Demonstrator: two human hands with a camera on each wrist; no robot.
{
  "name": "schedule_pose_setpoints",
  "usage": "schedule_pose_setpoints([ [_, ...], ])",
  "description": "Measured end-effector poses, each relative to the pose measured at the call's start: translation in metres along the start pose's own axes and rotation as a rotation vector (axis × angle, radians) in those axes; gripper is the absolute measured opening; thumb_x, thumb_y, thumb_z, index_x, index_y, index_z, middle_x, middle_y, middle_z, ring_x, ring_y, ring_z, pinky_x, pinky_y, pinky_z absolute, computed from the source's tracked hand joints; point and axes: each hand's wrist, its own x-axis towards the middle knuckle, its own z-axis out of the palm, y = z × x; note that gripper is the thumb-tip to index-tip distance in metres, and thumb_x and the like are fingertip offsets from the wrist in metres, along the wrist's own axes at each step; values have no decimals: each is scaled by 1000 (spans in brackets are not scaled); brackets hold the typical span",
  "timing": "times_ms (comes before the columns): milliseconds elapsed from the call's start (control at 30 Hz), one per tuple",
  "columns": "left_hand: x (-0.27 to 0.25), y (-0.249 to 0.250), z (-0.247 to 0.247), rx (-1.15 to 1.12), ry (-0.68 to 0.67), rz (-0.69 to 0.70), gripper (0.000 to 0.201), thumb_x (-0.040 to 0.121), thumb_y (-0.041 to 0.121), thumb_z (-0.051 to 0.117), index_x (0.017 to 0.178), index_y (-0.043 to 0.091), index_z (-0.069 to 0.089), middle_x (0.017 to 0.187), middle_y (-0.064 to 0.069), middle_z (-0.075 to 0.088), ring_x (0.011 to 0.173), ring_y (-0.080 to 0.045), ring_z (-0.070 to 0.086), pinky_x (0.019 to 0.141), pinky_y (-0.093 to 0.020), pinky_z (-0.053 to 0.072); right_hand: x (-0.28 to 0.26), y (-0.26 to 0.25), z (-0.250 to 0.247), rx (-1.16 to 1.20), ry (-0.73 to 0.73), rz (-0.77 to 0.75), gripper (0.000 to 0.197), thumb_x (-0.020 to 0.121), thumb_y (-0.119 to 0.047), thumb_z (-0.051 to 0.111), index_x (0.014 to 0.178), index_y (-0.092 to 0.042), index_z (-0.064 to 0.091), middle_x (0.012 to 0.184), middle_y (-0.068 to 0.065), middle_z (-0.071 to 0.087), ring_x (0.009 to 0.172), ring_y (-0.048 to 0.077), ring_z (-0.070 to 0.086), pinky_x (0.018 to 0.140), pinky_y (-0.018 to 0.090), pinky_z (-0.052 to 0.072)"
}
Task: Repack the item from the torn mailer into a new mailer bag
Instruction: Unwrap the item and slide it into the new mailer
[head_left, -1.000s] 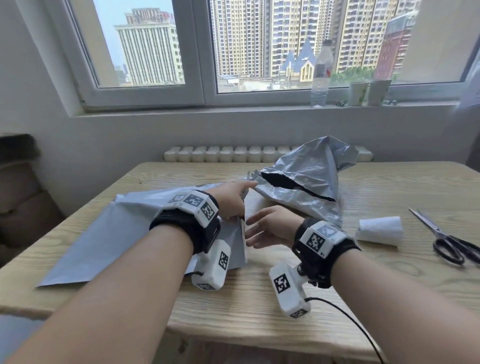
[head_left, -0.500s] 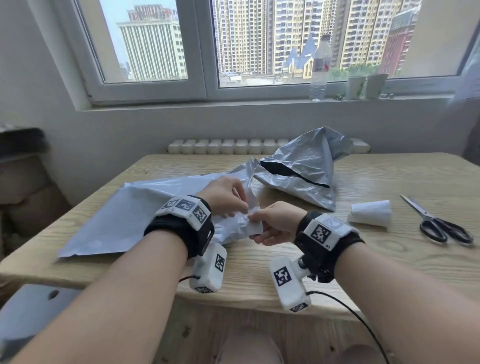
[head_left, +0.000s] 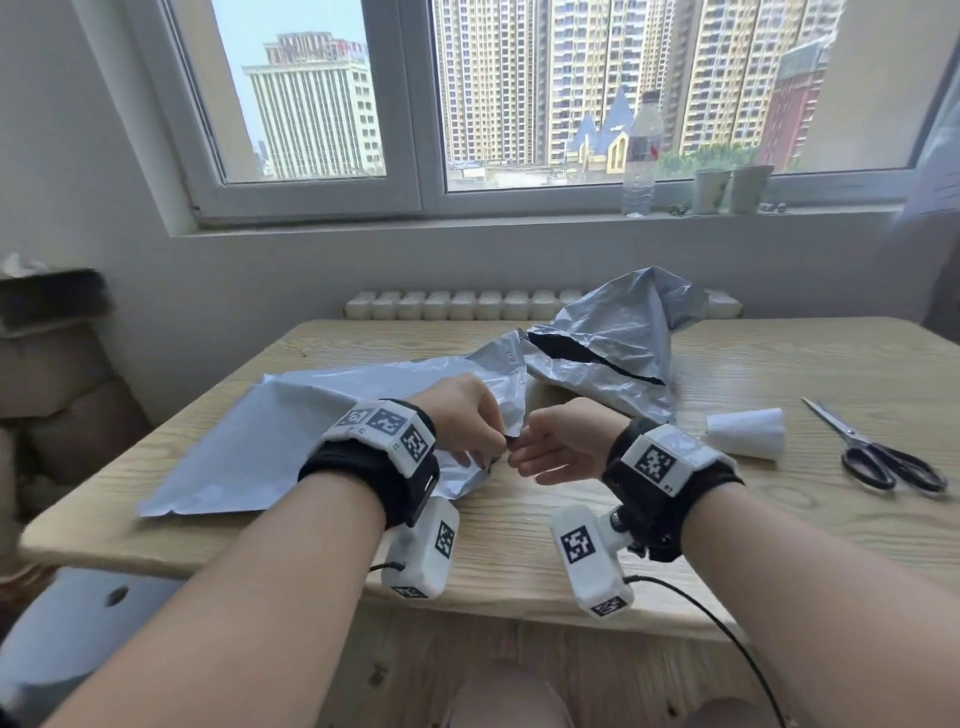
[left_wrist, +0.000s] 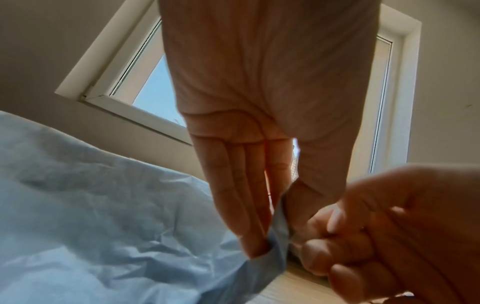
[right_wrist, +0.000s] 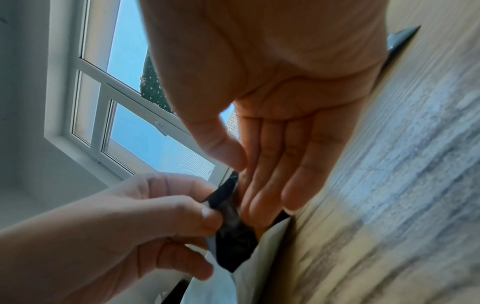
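Observation:
The new grey mailer (head_left: 291, 431) lies flat on the left of the wooden table (head_left: 519, 540). Both hands meet at its near right corner. My left hand (head_left: 496, 447) pinches one layer of the mouth edge, seen between thumb and fingers in the left wrist view (left_wrist: 279, 232). My right hand (head_left: 519, 453) pinches the other layer, and the black lining (right_wrist: 233, 236) shows in the small gap between them. The torn mailer (head_left: 613, 353) sits crumpled behind, its black inside gaping. A white rolled item (head_left: 748, 434) lies on the table to the right of my right wrist.
Black-handled scissors (head_left: 883, 457) lie at the right of the table. A water bottle (head_left: 641, 156) and two cups (head_left: 732, 189) stand on the windowsill. A radiator (head_left: 467, 304) runs behind the table. A cardboard box (head_left: 47, 364) stands at the left.
My right hand, open beside the mailer a second ago, has closed on its edge. My left hand has shifted to the same corner, and the two layers have begun to part.

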Motion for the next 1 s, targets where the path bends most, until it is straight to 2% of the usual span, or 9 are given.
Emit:
schedule_pose_setpoints([
  [100,1,-1,0,-23,0,-12,8,80,2,65,82,2,73,81,-16,74,69,-16,69,72,-28,61,2,5,-4,-58,-59,-61,17,88,-3,58,103,-3,66,86,7,72,70,15,70,63,27,59],
  [167,2,-1,0,-39,-2,-20,10,81,0,65,86,2,73,82,-17,74,70,-17,70,74,-30,61,3,7,-4,-136,-94,-81,16,84,-3,65,100,-5,67,88,7,73,69,13,72,61,25,58],
  [333,2,0,0,-56,-75,-38,11,82,-4,68,90,4,72,80,-14,72,68,-16,69,74,-26,60,5,12,2,-286,-29,-154,22,76,-24,80,87,-6,73,89,9,76,72,11,72,63,23,57],
  [400,2,1,0,-62,-72,-37,13,82,-5,69,89,5,73,84,-16,72,72,-19,70,77,-29,60,7,14,5,-315,-2,-181,19,75,-25,80,79,-8,71,86,10,76,69,11,71,60,23,56],
  [500,2,0,0,-67,-63,-41,15,82,-6,67,91,5,73,86,-17,72,76,-22,70,82,-33,59,9,16,7,-356,13,-196,9,80,-12,74,75,-7,67,80,10,73,62,11,69,64,25,56],
  [700,2,-2,-1,-62,-55,-43,16,83,-6,67,94,4,73,88,-17,73,74,-21,70,80,-31,59,7,15,0,-320,-23,-159,3,84,-9,68,82,-6,69,80,8,73,65,12,69,66,26,57],
  [800,3,-1,0,-73,-78,-44,15,80,-6,71,87,6,73,88,-16,73,75,-20,72,78,-29,60,5,14,0,-303,-108,-109,32,81,-29,74,100,-3,71,91,8,75,72,13,71,67,25,58],
  [867,4,0,1,-70,-99,-40,12,79,-4,73,85,7,74,85,-13,74,76,-19,73,76,-27,60,5,13,1,-286,-97,-109,42,80,-41,72,100,-3,72,91,8,75,71,12,71,63,22,57],
  [1000,4,-2,1,-105,-128,-36,13,78,-4,75,81,8,71,78,-10,72,69,-16,72,69,-23,60,7,15,3,-271,-79,-112,31,83,-28,72,97,-1,71,85,8,75,69,11,71,65,22,58],
])
